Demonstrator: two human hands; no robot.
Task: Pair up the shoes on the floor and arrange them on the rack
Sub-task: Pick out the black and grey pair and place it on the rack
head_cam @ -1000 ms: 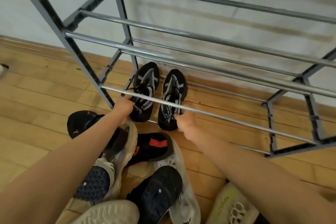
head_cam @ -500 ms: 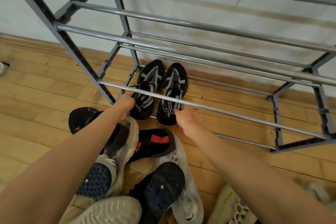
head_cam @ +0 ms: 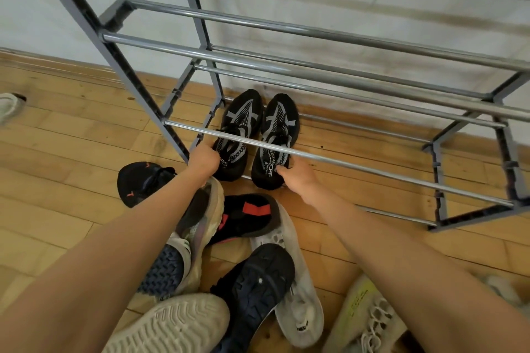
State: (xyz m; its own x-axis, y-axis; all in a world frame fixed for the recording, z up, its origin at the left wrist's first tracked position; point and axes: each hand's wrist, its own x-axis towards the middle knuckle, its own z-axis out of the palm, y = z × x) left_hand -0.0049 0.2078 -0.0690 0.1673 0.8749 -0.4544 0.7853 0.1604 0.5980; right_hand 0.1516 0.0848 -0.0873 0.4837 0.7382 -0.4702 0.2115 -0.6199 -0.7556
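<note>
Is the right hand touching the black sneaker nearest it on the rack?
Touching. Head view: the right hand holds the heel of the right black sneaker, thumb on its collar.

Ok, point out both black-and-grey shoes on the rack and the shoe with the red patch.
left black-and-grey shoe (head_cam: 242,116): head view, patterned upper.
right black-and-grey shoe (head_cam: 280,122): head view, patterned upper.
red-patch shoe (head_cam: 256,208): head view, on the red patch.

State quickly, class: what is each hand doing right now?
Left hand: closed, gripping the heel of the left black shoe.
Right hand: closed, gripping the heel of the right black shoe.
</note>
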